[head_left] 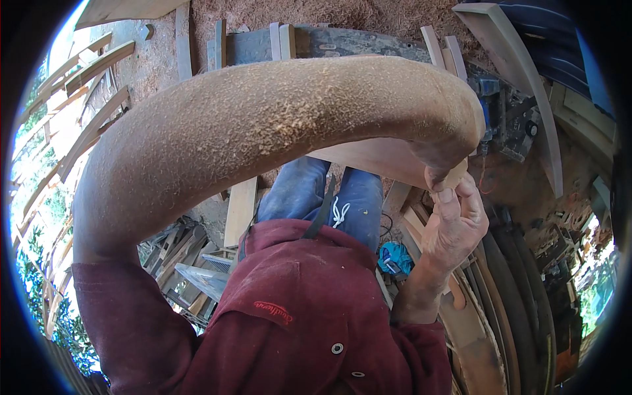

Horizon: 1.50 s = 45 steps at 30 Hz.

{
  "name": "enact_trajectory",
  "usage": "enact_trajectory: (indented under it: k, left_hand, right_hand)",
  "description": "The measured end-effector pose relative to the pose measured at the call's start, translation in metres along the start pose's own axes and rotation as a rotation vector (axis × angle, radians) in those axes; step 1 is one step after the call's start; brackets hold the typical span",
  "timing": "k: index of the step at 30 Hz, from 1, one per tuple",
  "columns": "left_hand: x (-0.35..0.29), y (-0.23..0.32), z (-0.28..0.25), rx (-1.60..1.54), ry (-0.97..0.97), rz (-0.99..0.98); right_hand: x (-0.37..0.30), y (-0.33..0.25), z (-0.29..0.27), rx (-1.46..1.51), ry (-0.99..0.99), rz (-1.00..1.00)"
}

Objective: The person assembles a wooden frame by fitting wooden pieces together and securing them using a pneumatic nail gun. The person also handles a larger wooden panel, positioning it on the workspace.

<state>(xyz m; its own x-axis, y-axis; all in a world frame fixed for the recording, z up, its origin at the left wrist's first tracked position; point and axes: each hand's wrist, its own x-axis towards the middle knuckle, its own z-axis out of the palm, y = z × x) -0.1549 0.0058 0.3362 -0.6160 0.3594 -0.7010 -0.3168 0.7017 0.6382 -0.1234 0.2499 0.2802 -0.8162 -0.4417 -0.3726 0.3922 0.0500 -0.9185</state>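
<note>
My left forearm, dusted with sawdust, arches across the view from the left. At its far right end is my left hand (442,155), mostly hidden behind the wrist, with curled fingertips showing at the end of a pale wooden board (378,157). The rest of this board passes beneath the forearm, in front of my legs. My right hand (454,220) is raised just below the left one, almost touching it. Its thumb and fingers are pinched together on the pale wood at the board's right end. The exact contact of the left fingers is hidden.
A grey plank (329,43) with upright wooden pieces lies beyond the arm on sawdust-covered ground. A curved board (526,85) and a blue power tool (488,89) are at far right. Several long curved pieces (503,289) stand at right; a turquoise cloth (395,258) lies nearby.
</note>
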Motion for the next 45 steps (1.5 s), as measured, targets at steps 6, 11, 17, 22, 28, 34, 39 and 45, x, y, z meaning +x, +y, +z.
enact_trajectory:
  k: [6,11,17,22,28,34,39,45]
  left_hand:
    - [-0.002,0.001,0.002,-0.008,-0.004,-0.003]
    - [-0.002,-0.001,0.003,-0.010,-0.002,0.001]
    - [-0.002,-0.001,0.003,-0.018,-0.006,-0.002]
    - [-0.002,-0.001,0.004,-0.027,-0.008,0.002]
    - [-0.003,-0.001,0.006,-0.031,-0.001,-0.003]
    - [0.002,-0.004,0.002,-0.028,-0.011,0.021]
    - [-0.003,-0.002,0.006,-0.043,-0.006,0.003]
    - [-0.001,-0.002,0.006,-0.048,-0.016,0.005]
  right_hand:
    - [0.001,-0.004,0.002,0.003,-0.003,0.012]
    - [0.003,-0.007,0.004,0.014,0.013,0.037]
    - [0.003,-0.004,-0.001,0.042,-0.011,0.032]
    - [0.004,-0.005,-0.002,0.026,-0.014,0.036]
    - [0.004,-0.008,-0.002,0.014,-0.038,0.049]
    - [0.005,-0.003,-0.002,0.051,0.002,0.053]
    - [0.004,-0.004,-0.002,0.056,-0.033,0.057]
    - [0.005,0.001,-0.005,0.039,-0.012,0.054]
